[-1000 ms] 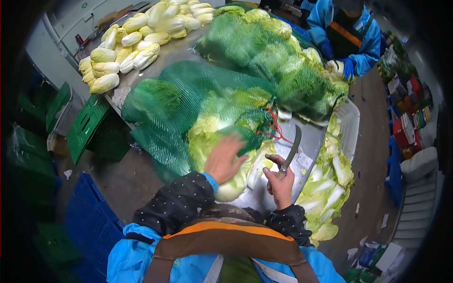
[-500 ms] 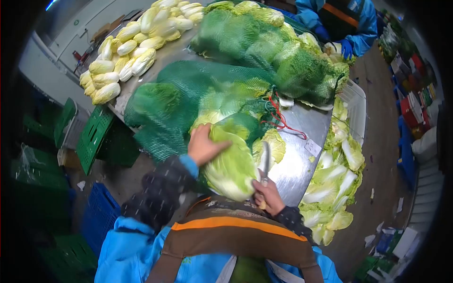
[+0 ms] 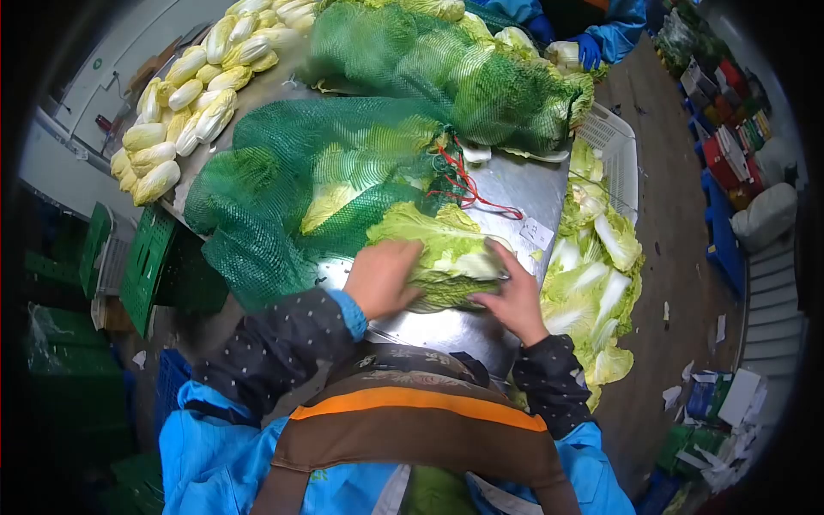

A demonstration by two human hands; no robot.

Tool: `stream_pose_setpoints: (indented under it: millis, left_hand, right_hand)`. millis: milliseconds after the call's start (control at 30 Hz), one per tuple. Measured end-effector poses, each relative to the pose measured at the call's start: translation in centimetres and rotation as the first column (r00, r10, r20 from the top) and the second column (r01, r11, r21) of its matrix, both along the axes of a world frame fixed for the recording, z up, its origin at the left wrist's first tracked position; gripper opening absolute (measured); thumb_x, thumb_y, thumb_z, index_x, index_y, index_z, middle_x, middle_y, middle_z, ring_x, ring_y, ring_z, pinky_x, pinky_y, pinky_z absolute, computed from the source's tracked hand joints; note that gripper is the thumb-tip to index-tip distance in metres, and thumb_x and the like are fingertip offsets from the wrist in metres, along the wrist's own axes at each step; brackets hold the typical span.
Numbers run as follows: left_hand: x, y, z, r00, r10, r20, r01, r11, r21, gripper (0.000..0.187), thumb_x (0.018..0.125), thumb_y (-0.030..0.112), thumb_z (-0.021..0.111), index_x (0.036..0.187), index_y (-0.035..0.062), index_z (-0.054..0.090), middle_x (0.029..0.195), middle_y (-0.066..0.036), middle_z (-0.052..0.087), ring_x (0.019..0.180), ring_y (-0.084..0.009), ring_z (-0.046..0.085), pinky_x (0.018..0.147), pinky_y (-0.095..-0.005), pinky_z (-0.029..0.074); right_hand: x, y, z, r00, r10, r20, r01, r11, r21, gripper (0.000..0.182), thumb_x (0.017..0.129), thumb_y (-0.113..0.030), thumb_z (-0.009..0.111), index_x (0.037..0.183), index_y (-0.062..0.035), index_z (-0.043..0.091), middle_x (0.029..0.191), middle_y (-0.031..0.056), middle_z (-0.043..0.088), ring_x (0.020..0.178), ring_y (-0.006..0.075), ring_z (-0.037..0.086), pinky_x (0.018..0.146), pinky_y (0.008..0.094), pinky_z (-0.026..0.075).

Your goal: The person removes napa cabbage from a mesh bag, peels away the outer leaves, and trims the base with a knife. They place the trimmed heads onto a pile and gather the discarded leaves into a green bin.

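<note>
A napa cabbage point(image 3: 442, 257) with green outer leaves lies on its side low over the metal table, between my two hands. My left hand point(image 3: 382, 279) is closed around its left end, fingers partly hidden by the leaves. At the other end, my right hand point(image 3: 518, 296) grips the pale base between thumb and fingers. Just beyond, a green mesh sack point(image 3: 266, 193) with cabbages inside lies on the table point(image 3: 506, 184). Red string point(image 3: 466, 184) trails from the sack's mouth towards a white tag point(image 3: 536, 233).
A second full mesh sack point(image 3: 395, 64) lies behind. Trimmed cabbages point(image 3: 202, 86) are piled at the back left. Loose leaves point(image 3: 592, 292) fill the right side beside a white crate point(image 3: 614, 154). A co-worker's blue-gloved hand point(image 3: 589, 51) touches a cabbage at the back. Green crates point(image 3: 150, 266) stand left.
The cabbage has moved away from my body and turned sideways. My right hand, which held a knife, now grips the cabbage's base; the knife no longer shows. The view has shifted right.
</note>
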State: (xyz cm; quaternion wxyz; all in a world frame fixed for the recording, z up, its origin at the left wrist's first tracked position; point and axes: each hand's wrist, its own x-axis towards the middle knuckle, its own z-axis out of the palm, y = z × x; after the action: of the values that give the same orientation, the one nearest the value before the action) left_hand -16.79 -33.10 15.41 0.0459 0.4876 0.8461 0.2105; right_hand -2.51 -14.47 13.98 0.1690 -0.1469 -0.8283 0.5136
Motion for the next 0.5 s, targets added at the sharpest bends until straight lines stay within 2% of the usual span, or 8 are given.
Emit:
stream_pose_setpoints:
  millis: [67,200,267,300,367,400,467,500]
  left_hand:
    - [-1.4,1.3,0.3,0.995,-0.101,0.004,0.101,0.987,-0.126,0.048,0.065,0.021,0.075,0.106,0.0041,0.057,0.065,-0.012,0.06,0.062,-0.0317,0.06,0.06,-0.037,0.048]
    - [-4.1,3.8,2.2,0.974,-0.122,0.189,0.146,0.982,-0.116,0.039,0.066,0.02,0.076,0.098,0.002,0.062,0.066,-0.013,0.062,0.061,-0.0309,0.061,0.06,-0.0358,0.049]
    - [-5.6,5.6,3.6,0.848,-0.078,0.525,0.049,0.996,0.069,0.04,0.064,0.026,0.079,0.092,0.0001,0.066,0.069,-0.011,0.065,0.064,-0.0255,0.063,0.063,-0.033,0.049]
    - [-6.8,6.2,4.6,0.85,-0.058,0.524,0.034,0.998,0.056,0.065,0.059,0.036,0.083,0.109,0.0006,0.061,0.092,-0.014,0.066,0.084,-0.025,0.063,0.075,-0.0357,0.049]
    - [-7.2,6.7,2.1,0.988,-0.145,-0.049,0.143,0.989,-0.034,0.094,0.053,0.045,0.084,0.128,0.0014,0.046,0.119,-0.02,0.055,0.105,-0.0295,0.055,0.09,-0.039,0.044]
    - [-7.0,6.7,-1.0,0.985,-0.133,0.112,0.148,0.979,-0.138,0.105,0.051,0.048,0.084,0.133,0.001,0.038,0.124,-0.022,0.049,0.11,-0.0333,0.051,0.093,-0.0407,0.041]
    - [-3.5,6.9,-1.4,0.915,0.005,0.404,0.176,0.895,-0.409,0.114,0.047,0.054,0.083,0.133,-0.0033,0.034,0.122,-0.024,0.047,0.111,-0.039,0.048,0.096,-0.0426,0.039]
    - [-0.4,6.1,-0.3,0.978,0.026,0.208,0.068,0.899,-0.433,0.103,0.049,0.056,0.081,0.123,-0.0033,0.041,0.114,-0.022,0.05,0.107,-0.0387,0.05,0.094,-0.0476,0.039]
  right_hand:
    - [-1.0,-0.3,-1.4,0.999,-0.044,-0.023,0.047,0.989,0.141,0.053,0.063,-0.003,0.078,0.112,-0.0078,0.058,0.114,0.008,0.06,0.101,0.0207,0.06,0.082,0.029,0.049]
    - [-1.3,-1.1,-2.0,0.98,-0.171,-0.098,0.19,0.951,0.243,0.026,0.067,-0.006,0.076,0.09,-0.0063,0.062,0.096,0.0042,0.063,0.08,0.0229,0.065,0.069,0.0282,0.051]
    - [-1.0,-0.9,-2.1,0.976,-0.193,-0.103,0.211,0.953,0.216,0.025,0.068,-0.006,0.075,0.089,-0.0053,0.061,0.093,0.0045,0.063,0.08,0.0219,0.065,0.069,0.0274,0.051]
    - [-0.8,-0.7,-2.2,0.955,-0.245,-0.168,0.255,0.966,0.045,0.022,0.07,-0.004,0.074,0.088,-0.0046,0.061,0.093,0.0051,0.064,0.082,0.0193,0.064,0.069,0.0269,0.051]
    - [0.4,0.0,-2.5,0.889,-0.38,-0.256,0.301,0.905,-0.301,0.017,0.074,-0.001,0.071,0.087,-0.0032,0.061,0.094,0.0063,0.065,0.085,0.0142,0.062,0.07,0.0258,0.05]
    - [1.3,0.6,-2.1,0.881,-0.428,-0.201,0.289,0.824,-0.487,0.025,0.074,0.002,0.07,0.095,-0.0014,0.058,0.093,0.0073,0.064,0.089,0.0151,0.058,0.075,0.027,0.046]
    - [3.7,2.4,-1.2,0.903,-0.43,0.016,0.425,0.884,-0.195,0.026,0.077,-0.004,0.068,0.1,-0.0001,0.057,0.091,0.0094,0.063,0.085,0.0158,0.059,0.076,0.0267,0.045]
    - [5.3,2.8,-0.8,0.896,-0.41,0.172,0.427,0.901,-0.078,0.026,0.079,-0.006,0.066,0.102,0.0004,0.057,0.09,0.0107,0.063,0.084,0.017,0.059,0.076,0.0274,0.045]
